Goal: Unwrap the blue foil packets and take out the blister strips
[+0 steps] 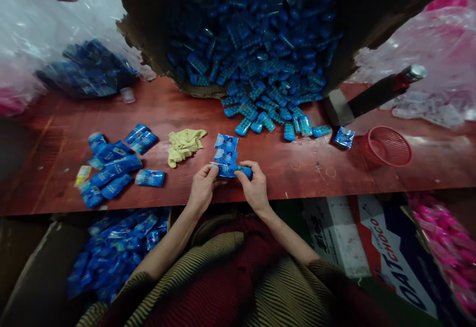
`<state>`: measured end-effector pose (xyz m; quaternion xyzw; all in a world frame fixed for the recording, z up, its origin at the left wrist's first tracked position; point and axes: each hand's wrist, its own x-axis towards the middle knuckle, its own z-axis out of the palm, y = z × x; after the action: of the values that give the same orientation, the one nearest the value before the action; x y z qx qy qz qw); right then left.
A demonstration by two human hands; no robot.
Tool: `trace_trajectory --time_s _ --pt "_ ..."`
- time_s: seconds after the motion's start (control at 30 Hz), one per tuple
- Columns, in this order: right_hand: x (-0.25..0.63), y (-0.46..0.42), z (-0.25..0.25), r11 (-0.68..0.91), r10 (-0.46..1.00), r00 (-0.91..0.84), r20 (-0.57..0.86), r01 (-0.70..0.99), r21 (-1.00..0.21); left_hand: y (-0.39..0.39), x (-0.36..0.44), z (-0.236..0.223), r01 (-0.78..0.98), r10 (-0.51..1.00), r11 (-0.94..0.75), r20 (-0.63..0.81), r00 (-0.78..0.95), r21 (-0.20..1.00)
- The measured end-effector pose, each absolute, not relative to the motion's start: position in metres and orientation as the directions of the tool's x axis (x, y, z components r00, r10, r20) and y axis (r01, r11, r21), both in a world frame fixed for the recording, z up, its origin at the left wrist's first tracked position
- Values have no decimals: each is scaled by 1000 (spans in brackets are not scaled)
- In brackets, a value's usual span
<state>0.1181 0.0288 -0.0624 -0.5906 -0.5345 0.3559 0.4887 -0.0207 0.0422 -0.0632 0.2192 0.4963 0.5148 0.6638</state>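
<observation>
My left hand point(203, 184) pinches the left end of a blue printed plastic sleeve point(226, 170) just above the table's front edge. Fingers closed, my right hand point(256, 187) grips a small blue plastic container point(246, 171) at the sleeve's right end. Whether the container has entered the sleeve I cannot tell. More flat blue sleeves point(226, 142) lie just beyond my hands. A crumpled yellow cloth point(185, 144) rests to their left. Further left is a loose group of blue wrapped packs point(118, 166).
A torn cardboard box point(152, 44) spills many blue containers point(256, 69) onto the red table point(320, 168). At right stand a red plastic basket point(386, 146) and a hammer-like tool point(379, 91), near a folded blue sleeve stack point(344, 137). Blue packs point(115, 247) fill a space below.
</observation>
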Motion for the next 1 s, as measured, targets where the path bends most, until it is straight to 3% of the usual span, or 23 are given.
trace_trajectory --time_s 0.1,0.27,0.47,0.57,0.67,0.83,1.0 --pt "115 24 -66 51 989 122 86 262 -964 43 -18 -65 -509 887 382 -460 -32 771" --pt "120 19 -63 -107 986 -124 -110 32 -994 46 -23 -69 -533 878 363 -472 -78 764" --pt "111 18 -82 -86 994 74 -81 67 -994 50 -13 -65 -662 789 424 -611 -65 617" --pt "108 16 -83 -72 995 76 -63 123 -990 50 -9 -60 -686 776 430 -628 -50 587" --pt "113 18 -75 -84 996 -25 -87 80 -993 50 -13 -56 -652 775 496 -631 35 573" --pt "130 29 -63 -295 921 -313 -231 -172 -940 50 -28 -55 -582 773 606 -574 271 542" --pt "129 34 -71 -244 947 -268 -178 -241 -939 51 -33 -57 -583 785 609 -512 347 538"
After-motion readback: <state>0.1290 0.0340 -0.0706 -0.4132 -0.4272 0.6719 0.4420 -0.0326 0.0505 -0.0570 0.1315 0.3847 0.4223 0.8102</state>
